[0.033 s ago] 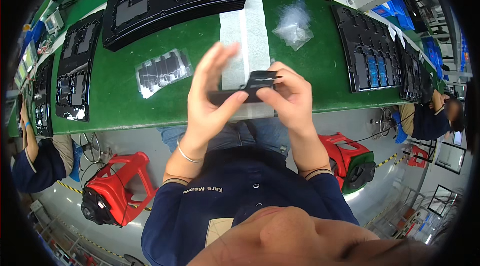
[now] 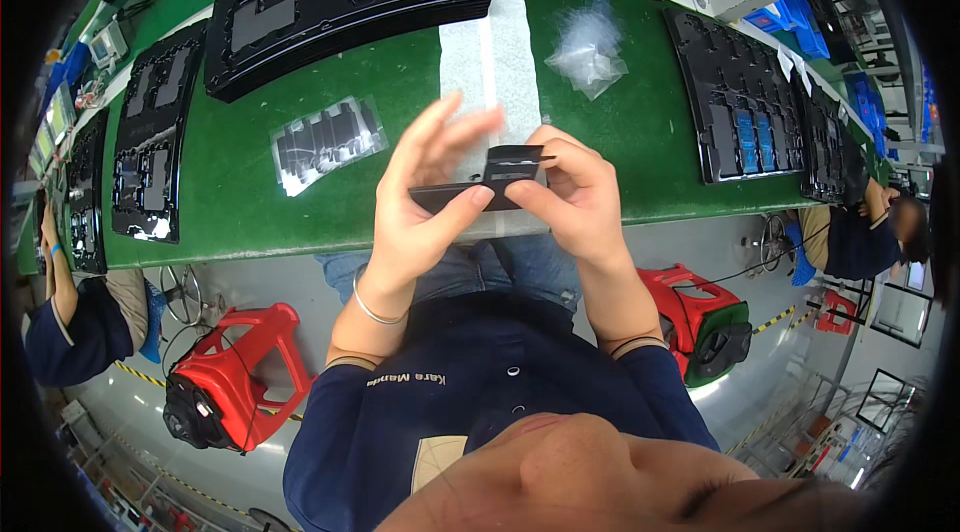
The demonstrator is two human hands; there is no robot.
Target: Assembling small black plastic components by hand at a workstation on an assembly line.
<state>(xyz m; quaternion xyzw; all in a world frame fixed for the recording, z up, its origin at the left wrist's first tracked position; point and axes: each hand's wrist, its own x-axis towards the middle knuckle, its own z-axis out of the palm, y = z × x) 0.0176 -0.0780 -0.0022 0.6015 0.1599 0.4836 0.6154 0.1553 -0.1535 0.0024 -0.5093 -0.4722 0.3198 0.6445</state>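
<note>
A flat black piece [image 2: 450, 195] with a raised black flap [image 2: 514, 160] is held up in front of me, over the near edge of the green table. My right hand [image 2: 572, 187] pinches its right end, thumb in front and fingers behind the flap. My left hand [image 2: 418, 182] has its thumb against the front of the piece, whose left end lies in the crook of that hand. The left fingers are raised, bent toward the flap and blurred by motion. Left of my hands lies a clear bag [image 2: 328, 144] with several flat dark strips.
Stacked black trays [image 2: 330, 32] stand at the back left, with another black tray [image 2: 150, 147] farther left. A tray with blue pieces [image 2: 735, 102] lies right. Crumpled clear plastic [image 2: 590, 47] sits near the pale strip [image 2: 488, 62]. Red stools [image 2: 250, 352] and co-workers flank me.
My left fingers have moved slightly right, toward the flap. The black piece has shifted a little to the left, and its flap stands more squarely upright.
</note>
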